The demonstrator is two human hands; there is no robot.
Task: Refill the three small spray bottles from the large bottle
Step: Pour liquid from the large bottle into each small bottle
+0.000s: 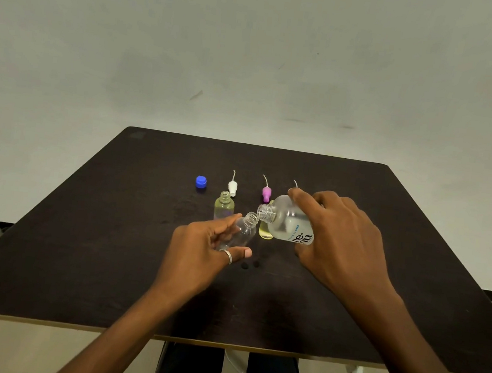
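I'm gripping the tilted big bottle (288, 222) in my right hand (345, 243), its mouth just beside the small bottle (242, 232) that my left hand (200, 251) is holding.

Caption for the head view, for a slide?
Right hand tilts the large bottle toward the small clear bottle gripped by the left hand.

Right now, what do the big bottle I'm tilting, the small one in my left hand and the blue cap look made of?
Large bottle: likely frosted plastic; hazy wall, printed lettering.
Small bottle: clear and glossy, plastic or glass, I cannot tell; fully see-through wall.
Blue cap: seemingly opaque plastic; solid colour, faint sheen.
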